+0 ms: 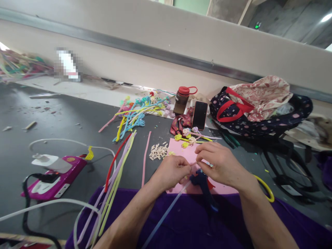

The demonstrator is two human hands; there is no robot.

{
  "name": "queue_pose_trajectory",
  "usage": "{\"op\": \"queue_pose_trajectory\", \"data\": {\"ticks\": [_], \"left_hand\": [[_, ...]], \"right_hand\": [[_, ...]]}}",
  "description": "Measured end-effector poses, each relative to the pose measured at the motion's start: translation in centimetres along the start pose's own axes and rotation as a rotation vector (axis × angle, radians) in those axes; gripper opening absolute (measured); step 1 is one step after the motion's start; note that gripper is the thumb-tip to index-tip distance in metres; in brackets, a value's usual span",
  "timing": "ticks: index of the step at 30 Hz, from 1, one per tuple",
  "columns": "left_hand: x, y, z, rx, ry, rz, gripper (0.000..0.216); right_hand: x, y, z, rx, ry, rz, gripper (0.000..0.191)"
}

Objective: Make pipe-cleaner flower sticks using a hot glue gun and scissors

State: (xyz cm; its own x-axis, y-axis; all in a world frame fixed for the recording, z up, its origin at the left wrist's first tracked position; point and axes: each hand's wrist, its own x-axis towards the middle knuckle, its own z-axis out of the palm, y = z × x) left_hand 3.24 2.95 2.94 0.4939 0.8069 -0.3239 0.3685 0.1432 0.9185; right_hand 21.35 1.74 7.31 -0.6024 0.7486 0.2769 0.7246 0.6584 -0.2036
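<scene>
My left hand point(175, 172) and my right hand point(218, 160) meet over a pink sheet point(178, 147), both with fingers pinched. A short, thin pink strip point(193, 163), seemingly a piece of pipe cleaner, runs between the fingertips of both. Just below them lies a dark blue glue gun point(201, 181), a long translucent glue stick point(168, 212) sticking out toward the lower left. Small cut cream pieces point(158, 151) are heaped left of the sheet. At its far edge rest little pipe-cleaner flowers point(189, 138) with yellow and lilac heads.
Long pipe cleaners point(120, 164) lie to the left near a magenta power strip point(55, 180) with cables. A bunch of colourful pipe-cleaner flowers point(141, 112), a red-lidded bottle point(181, 100), a phone point(199, 116) and a dotted bag point(246, 128) stand behind. Purple cloth point(186, 224) covers the near edge.
</scene>
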Motion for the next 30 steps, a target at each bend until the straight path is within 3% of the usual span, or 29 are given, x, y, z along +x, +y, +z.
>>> {"op": "queue_pose_trajectory", "data": {"ticks": [7, 14, 18, 25, 30], "left_hand": [[-0.1, 0.2, -0.1, -0.021, 0.006, -0.069, 0.021], [-0.1, 0.0, -0.3, -0.273, -0.037, 0.015, 0.021], [-0.2, 0.0, -0.6, -0.412, -0.086, 0.055, 0.020], [-0.2, -0.1, -0.7, -0.496, -0.058, 0.112, 0.021], [-0.2, -0.3, -0.7, -0.516, -0.020, 0.153, 0.024]], "right_hand": [[-0.4, 0.2, -1.3, 0.119, 0.090, -0.008, 0.019], [-0.7, 0.5, -2.4, 0.223, 0.270, 0.116, 0.016], [-0.5, 0.7, -2.0, 0.313, 0.213, 0.132, 0.017], [-0.3, 0.7, -1.3, 0.444, 0.128, 0.208, 0.026], [0.6, 0.0, 0.7, 0.727, 0.124, 0.347, 0.012]]}}
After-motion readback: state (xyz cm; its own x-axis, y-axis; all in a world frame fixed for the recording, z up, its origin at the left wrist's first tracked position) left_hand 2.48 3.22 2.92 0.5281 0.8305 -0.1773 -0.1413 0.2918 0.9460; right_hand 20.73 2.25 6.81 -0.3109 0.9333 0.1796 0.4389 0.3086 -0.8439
